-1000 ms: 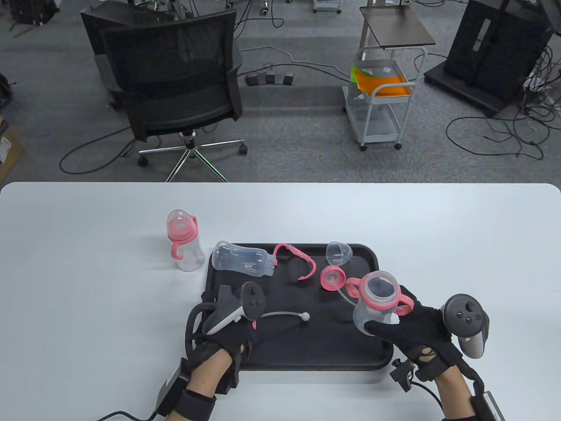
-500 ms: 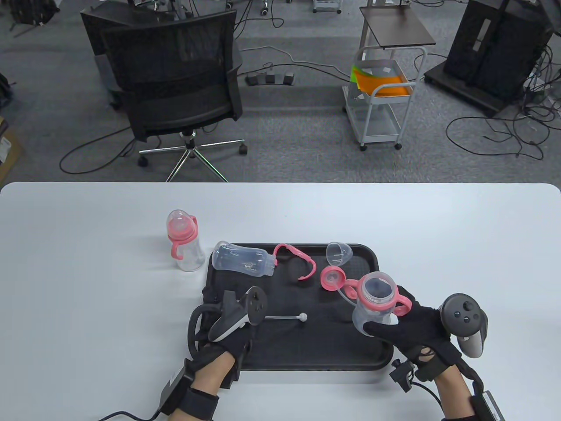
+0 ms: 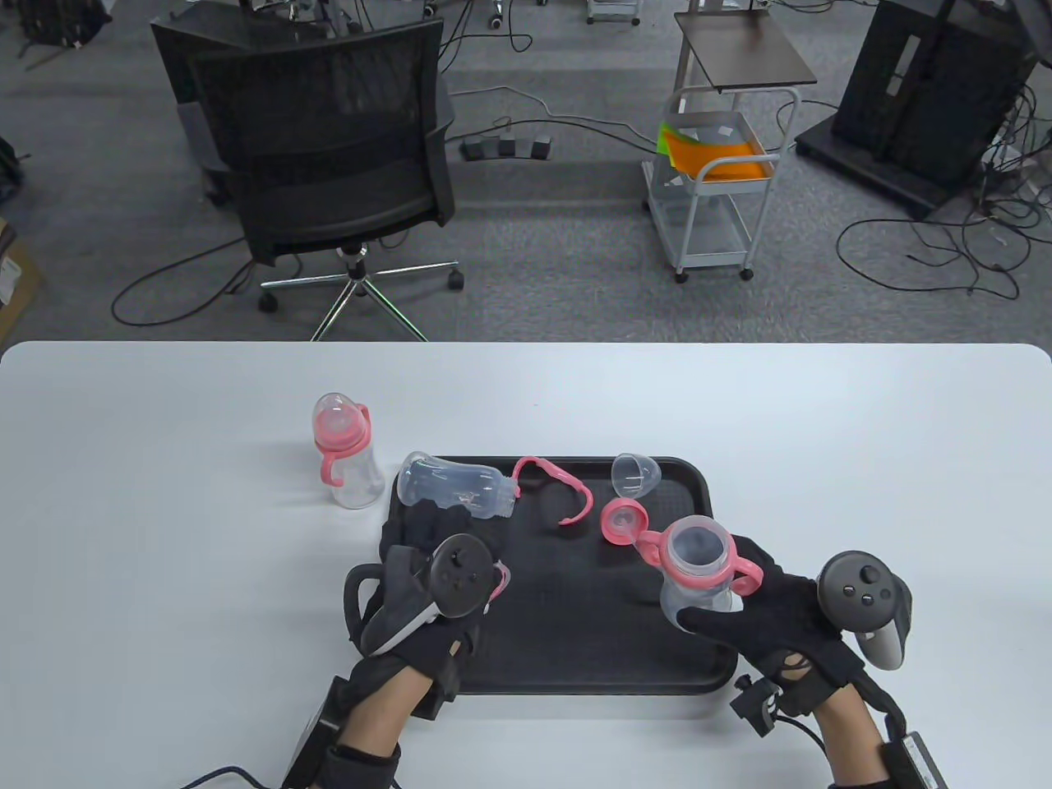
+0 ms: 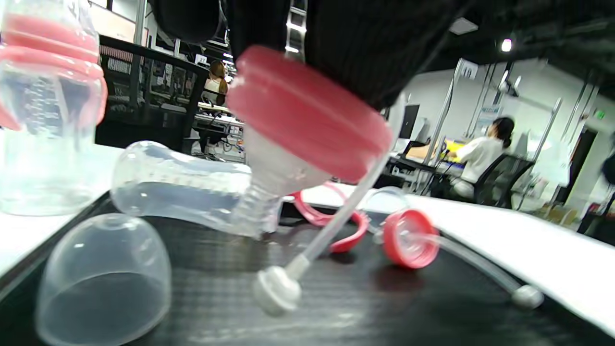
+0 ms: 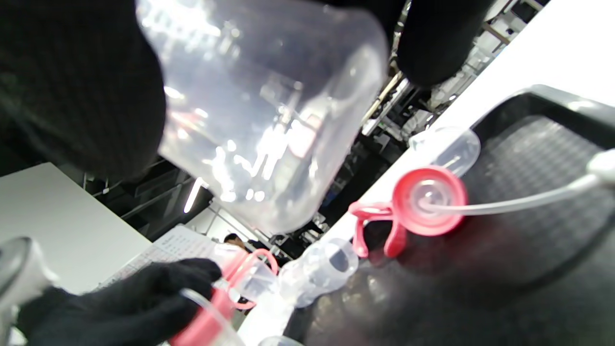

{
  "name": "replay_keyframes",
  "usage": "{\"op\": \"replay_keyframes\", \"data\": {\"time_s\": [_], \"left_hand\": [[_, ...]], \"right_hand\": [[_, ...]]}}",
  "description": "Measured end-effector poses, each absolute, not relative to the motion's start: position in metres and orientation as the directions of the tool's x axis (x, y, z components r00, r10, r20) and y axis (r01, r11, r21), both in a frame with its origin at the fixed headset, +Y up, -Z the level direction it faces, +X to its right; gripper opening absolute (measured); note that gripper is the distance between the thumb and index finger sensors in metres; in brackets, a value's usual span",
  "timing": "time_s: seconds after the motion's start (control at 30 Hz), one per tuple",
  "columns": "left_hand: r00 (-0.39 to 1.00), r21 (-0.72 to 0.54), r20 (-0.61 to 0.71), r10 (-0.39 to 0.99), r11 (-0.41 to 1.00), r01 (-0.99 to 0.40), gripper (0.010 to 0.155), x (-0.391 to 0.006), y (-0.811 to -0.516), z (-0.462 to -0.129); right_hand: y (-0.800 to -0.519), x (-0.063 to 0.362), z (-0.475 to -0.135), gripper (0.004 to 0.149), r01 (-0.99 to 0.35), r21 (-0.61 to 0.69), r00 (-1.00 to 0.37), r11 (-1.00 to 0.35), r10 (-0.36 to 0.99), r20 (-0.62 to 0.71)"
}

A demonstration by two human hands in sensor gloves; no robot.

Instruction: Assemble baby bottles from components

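Holding two bottle parts over the tray right now, quick rundown:

Right hand (image 3: 772, 616): wrapped around the open bottle (image 3: 697, 575), thumb on its near side and fingers round the right. It's the clear one with the pink handle ring, mouth facing up, sitting over the near right part of the black tray (image 3: 575, 657).

Left hand (image 3: 427, 608): gripping the pink cap with straw (image 4: 307, 113) from above. In the left wrist view the cap is tilted under my fingers (image 4: 365, 48) and the straw slopes down, its white weighted tip (image 4: 277, 290) at or just above the tray floor, can't tell which. From the table view only a bit of pink peeks out beside the tracker.

Second pink cap (image 3: 622, 521): lying on the tray just left of the bottle I'm holding, its own tube running off toward the near right.

Loose pink handle ring (image 3: 552, 490): far middle of the tray.

Clear bottle body (image 3: 452, 486): on its side at the far left of the tray, its base sticking out over the left rim.

Clear dome caps: one (image 3: 635, 474) at the far edge near the second cap, another (image 4: 103, 278) on the tray close to my left wrist.

Finished bottle (image 3: 345, 452): upright on the white table (image 3: 164, 575), just left of the tray.
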State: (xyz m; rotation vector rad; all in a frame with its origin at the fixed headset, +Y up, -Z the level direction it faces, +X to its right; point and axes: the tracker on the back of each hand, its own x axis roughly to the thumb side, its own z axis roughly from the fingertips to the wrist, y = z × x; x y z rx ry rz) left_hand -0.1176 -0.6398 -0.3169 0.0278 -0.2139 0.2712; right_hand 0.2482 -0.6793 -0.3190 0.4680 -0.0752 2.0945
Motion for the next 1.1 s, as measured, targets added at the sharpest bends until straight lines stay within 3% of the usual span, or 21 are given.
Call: {"op": "replay_keyframes", "data": {"time_s": [0.1,0.43,0.73,1.1], "left_hand": [[0.885,0.015,0.273,0.377,0.918,-0.396,0.042,-0.114,-0.626,-0.313],[0.871,0.187,0.352,0.344,0.885,-0.425,0.041,-0.083,-0.571,-0.299],[0.831,0.209,0.397,0.39,0.843,-0.496,0.041,-0.065,-0.524,-0.284],[0.836,0.224,0.425,0.348,0.854,-0.47,0.041,-0.041,-0.504,-0.274]], "right_hand": [[-0.68,0.245,-0.318,0.088,-0.809,0.132,-0.499,-0.573,0.787,0.363],[-0.682,0.24,-0.318,0.088,-0.748,0.121,-0.58,-0.652,0.732,0.356],[-0.684,0.234,-0.318,0.088,-0.639,0.101,-0.697,-0.763,0.629,0.345],[-0.689,0.227,-0.318,0.088,-0.643,0.161,-0.668,-0.749,0.651,0.361]]}}
